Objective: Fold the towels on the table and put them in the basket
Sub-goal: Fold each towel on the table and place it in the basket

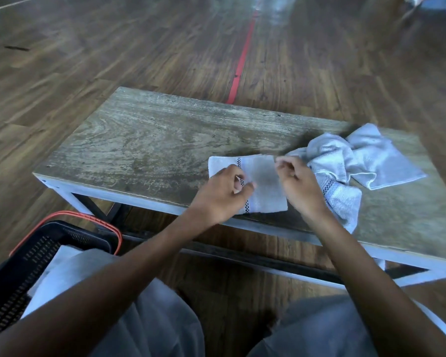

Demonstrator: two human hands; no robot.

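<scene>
Working at the counter (152, 140), basket (31, 253) low on my left, crumpled heap (358, 161) to the right, I am mid-fold on one towel (265, 186) by the near edge: white, checker-banded, folded small. Left hand (224, 191) and right hand (299, 186) each pinch it. Next, I think: square it, carry it to the basket.

There is one view only, a wide-angle camera on the person's head, tilted forward and steeply down. It sits close above the low weathered grey-brown wooden table (152, 140), which crosses mid-frame. The black perforated plastic basket with an orange rim (23, 266) is at lower left, and the dark wood-plank floor (88, 47) fills the upper half.
</scene>
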